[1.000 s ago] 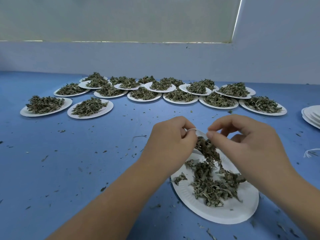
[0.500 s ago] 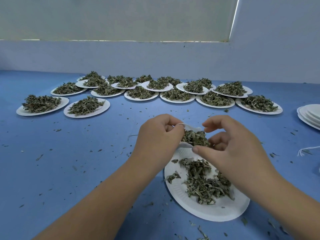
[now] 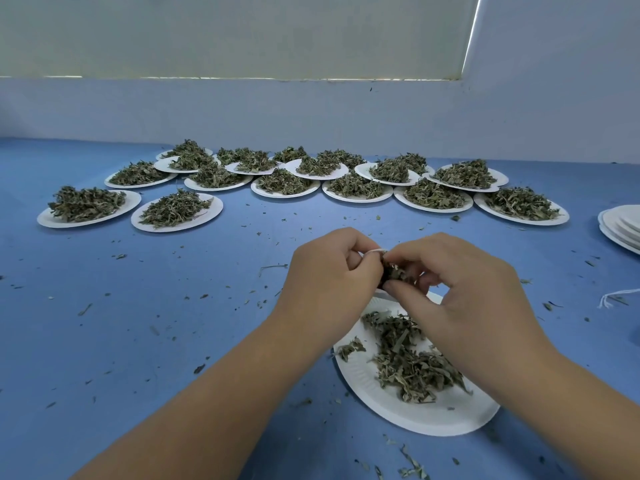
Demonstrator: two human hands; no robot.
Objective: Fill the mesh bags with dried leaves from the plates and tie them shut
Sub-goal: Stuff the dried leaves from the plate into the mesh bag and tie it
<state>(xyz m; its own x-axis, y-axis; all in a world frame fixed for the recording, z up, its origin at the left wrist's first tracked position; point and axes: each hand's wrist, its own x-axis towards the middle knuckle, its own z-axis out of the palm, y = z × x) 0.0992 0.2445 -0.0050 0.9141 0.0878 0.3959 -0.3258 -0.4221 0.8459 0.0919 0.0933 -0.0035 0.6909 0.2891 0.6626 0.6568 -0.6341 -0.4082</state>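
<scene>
1. Head view, the grip: the left hand [image 3: 332, 271] has its fingers curled and pinches the white rim of the mesh bag [image 3: 398, 273]. The right hand [image 3: 467, 289] is also curled, its thumb and fingertips pinching the same bag from the other side. Whether they grip mesh or loose leaf cannot be told
2. Head view, the bag: it is held in the air between both hands, just above the far edge of the near plate [image 3: 433, 420], and shows dark leaves inside
3. Head view, change: a second ago the right hand held a hanging tuft of leaves apart from the left hand. Now the two hands meet fingertip to fingertip and that tuft no longer hangs free
4. Head view, the plate: the dried leaves [image 3: 412, 368] on it lie much as before, with bare white paper around them
5. Head view, the rest: on the blue table [image 3: 138, 341] a row of heaped plates [image 3: 284, 181] stands far back. Stacked empty plates [image 3: 620, 226] and a white string [image 3: 620, 299] lie at the right
</scene>
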